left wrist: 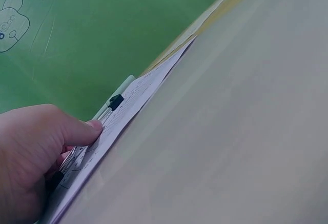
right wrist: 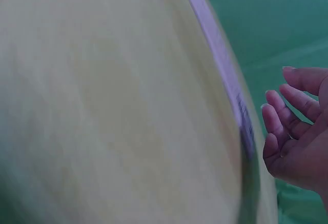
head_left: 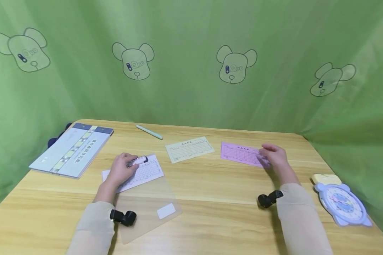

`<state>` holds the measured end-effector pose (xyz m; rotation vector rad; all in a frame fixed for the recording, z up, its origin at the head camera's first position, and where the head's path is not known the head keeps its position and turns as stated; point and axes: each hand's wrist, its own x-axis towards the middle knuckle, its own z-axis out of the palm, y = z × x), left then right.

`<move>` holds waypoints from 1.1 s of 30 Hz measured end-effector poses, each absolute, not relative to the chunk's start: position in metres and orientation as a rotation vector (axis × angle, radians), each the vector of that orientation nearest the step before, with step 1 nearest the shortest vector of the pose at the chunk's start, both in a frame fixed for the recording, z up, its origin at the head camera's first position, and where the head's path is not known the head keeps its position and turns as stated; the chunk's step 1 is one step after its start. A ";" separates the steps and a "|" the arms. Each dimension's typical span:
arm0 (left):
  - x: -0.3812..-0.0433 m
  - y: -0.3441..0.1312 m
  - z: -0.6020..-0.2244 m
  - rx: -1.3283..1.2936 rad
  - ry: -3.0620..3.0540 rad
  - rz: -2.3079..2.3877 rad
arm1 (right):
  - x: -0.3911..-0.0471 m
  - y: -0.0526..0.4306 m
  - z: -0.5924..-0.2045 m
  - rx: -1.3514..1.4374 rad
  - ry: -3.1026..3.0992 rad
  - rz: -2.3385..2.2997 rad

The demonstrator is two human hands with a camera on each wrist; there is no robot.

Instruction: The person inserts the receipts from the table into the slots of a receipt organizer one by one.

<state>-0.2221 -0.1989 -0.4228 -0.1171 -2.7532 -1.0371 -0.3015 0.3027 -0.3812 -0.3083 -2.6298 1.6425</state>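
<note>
My left hand (head_left: 122, 170) grips the top end of a clear clipboard (head_left: 146, 209), its thumb on the wire clip (left wrist: 105, 114) and its fingers curled at the edge. Under the clip lies a pale lilac printed form (head_left: 148, 171), partly covered by the hand. On the clipboard's lower part is a white label (head_left: 166, 210). My right hand (head_left: 276, 157) hovers over the right end of a purple printed form (head_left: 242, 154), fingers loosely bent and apart. In the right wrist view nothing is between those fingers, and the purple form (right wrist: 220, 55) lies flat on the table.
A pale green form (head_left: 189, 149) lies between the hands, with a light green pen (head_left: 149, 131) behind. At left is a blue-white folder (head_left: 71, 150) with dark objects behind it. A blue toy clock (head_left: 343, 203) and a yellow block (head_left: 327, 179) sit at the right edge.
</note>
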 end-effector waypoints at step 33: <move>-0.224 -0.198 -0.426 -0.098 -2.742 -1.053 | -0.299 0.314 -0.406 -0.318 -2.911 1.166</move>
